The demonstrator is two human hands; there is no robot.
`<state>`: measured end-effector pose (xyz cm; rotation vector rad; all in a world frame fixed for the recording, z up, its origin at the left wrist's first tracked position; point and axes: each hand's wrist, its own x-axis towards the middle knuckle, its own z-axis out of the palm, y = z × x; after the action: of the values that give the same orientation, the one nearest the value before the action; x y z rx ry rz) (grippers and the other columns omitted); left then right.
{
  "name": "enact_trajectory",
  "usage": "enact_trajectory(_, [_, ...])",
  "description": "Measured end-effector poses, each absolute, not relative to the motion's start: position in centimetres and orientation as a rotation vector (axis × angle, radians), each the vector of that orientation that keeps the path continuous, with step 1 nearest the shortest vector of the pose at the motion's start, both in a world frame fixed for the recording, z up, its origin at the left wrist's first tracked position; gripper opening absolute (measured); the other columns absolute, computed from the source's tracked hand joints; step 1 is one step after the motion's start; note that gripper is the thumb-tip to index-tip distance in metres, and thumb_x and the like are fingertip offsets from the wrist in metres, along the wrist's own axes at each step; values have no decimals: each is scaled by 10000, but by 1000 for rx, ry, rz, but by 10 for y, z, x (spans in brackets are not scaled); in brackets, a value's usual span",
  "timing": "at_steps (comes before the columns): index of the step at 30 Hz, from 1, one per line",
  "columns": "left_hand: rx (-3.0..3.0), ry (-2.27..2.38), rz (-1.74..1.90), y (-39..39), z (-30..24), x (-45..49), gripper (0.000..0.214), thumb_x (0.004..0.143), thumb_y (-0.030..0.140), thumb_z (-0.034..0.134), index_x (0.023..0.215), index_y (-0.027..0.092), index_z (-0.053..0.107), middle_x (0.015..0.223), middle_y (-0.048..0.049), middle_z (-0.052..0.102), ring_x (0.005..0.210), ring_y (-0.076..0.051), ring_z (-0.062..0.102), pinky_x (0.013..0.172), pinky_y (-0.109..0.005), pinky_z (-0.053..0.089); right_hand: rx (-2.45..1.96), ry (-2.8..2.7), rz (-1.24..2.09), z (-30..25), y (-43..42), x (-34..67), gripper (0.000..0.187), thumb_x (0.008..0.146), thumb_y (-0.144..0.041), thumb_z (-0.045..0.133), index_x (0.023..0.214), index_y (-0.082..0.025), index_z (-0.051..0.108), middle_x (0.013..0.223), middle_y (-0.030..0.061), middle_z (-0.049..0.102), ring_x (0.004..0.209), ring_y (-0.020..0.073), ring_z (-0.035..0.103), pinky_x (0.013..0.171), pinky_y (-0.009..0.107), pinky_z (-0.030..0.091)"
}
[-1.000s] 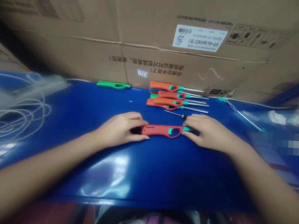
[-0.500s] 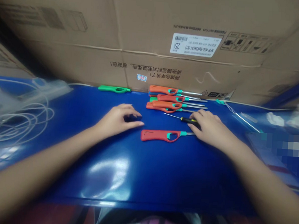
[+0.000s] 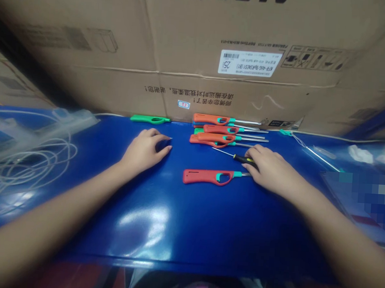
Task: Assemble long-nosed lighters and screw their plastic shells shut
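My right hand [image 3: 271, 168] has its thumb and fingers closed around the black and yellow handle of a screwdriver [image 3: 239, 158]. The screwdriver's thin shaft points left, over the blue table. Just below it lies a red gas lighter [image 3: 200, 176] with a turquoise trigger; my right hand hides the end of its metal tube. To the left, my left hand [image 3: 145, 150] rests on the table, its thumb apart from the bent fingers. No held object shows in it. Beyond the hands, several orange, red and green lighters [image 3: 214, 138] lie piled with their tubes pointing right.
A large cardboard box [image 3: 185, 52] stands along the back of the blue table [image 3: 206, 232]. In front of it lies a green lighter body [image 3: 148, 119]. Coiled white tubing [image 3: 25, 160] occupies the left side. At right are a metal tube [image 3: 322, 159] and crumpled white tissue [image 3: 359, 153].
My left hand has drawn back slightly to the left, away from the red lighter. The right hand stays on the screwdriver. The view has tilted up a little.
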<state>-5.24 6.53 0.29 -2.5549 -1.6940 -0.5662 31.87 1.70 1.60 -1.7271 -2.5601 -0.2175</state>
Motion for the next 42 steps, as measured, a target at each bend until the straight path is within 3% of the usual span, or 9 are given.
enact_trajectory(5, [-2554, -1698, -569, 65, 3, -52, 434, 942, 474, 546, 1254, 205, 683, 1109, -110, 645, 1034, -290, 586, 952, -430, 491, -1740, -2548, -199, 18, 14, 315, 120, 951, -263, 543, 996, -167, 599, 1013, 109, 644, 966, 308, 639, 758, 412, 480])
enact_trajectory(22, [-2545, -1708, -578, 64, 4, -50, 353, 938, 455, 550, 1108, 194, 716, 1086, -107, 653, 1031, -293, 589, 950, -434, 492, -1568, -2454, -81, 25, 7, 305, 99, 920, -247, 582, 1006, -201, 568, 992, 76, 694, 884, 271, 667, 737, 369, 461])
enact_trajectory(27, [-2560, -1698, -582, 65, 3, -50, 398, 944, 449, 539, 1211, 198, 697, 1102, -114, 642, 1049, -298, 591, 963, -441, 489, -1522, -2419, -32, 28, 3, 301, 105, 914, -245, 598, 1009, -210, 574, 966, 64, 704, 820, 248, 661, 704, 346, 443])
enact_trajectory(31, [-2564, -1695, -597, 65, 3, -51, 391, 938, 443, 546, 1175, 184, 718, 1102, -119, 637, 1050, -304, 586, 966, -449, 482, -1509, -2410, -16, 29, 1, 299, 103, 913, -239, 609, 1008, -211, 578, 966, 59, 705, 847, 253, 661, 716, 347, 443])
enact_trajectory(42, [-2606, -1798, -691, 67, 4, -52, 276, 898, 426, 581, 945, 186, 708, 958, -77, 672, 823, -221, 615, 751, -343, 498, -1434, -2402, 10, 31, -5, 292, 93, 919, -251, 613, 1000, -219, 580, 961, 47, 707, 840, 241, 643, 781, 374, 448])
